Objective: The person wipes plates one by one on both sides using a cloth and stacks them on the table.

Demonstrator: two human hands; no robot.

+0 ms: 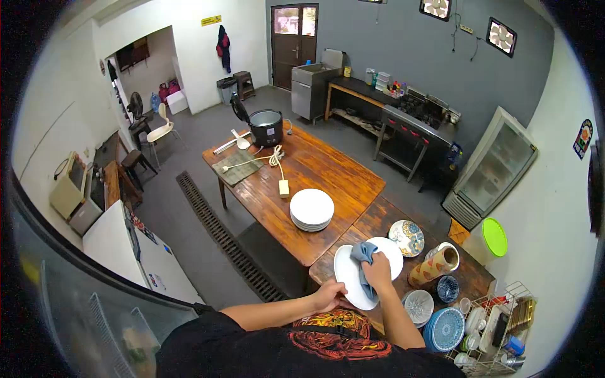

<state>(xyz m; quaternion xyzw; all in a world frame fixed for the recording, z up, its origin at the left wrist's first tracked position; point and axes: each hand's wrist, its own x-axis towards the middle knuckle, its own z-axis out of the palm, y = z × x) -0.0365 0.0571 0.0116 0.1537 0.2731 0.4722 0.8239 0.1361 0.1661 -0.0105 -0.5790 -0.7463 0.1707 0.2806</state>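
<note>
A white plate (347, 272) is tilted in front of me, its lower left rim gripped by my left hand (329, 295). My right hand (377, 271) presses a bunched blue-grey cloth (364, 253) against the plate's face. Behind it, another white plate (392, 253) lies on the table, partly hidden by my hand and the cloth. Farther off on the wooden table stands a stack of white plates (312, 208). A patterned plate (406, 238) lies to the right of my right hand.
Nearby on the right are a paper-towel-like roll (435, 266), a clear bowl (418, 307), blue plates (446, 329) and a wire dish rack (498, 331). A rice cooker (266, 129) and a white power strip (283, 188) with its cord sit on the far table.
</note>
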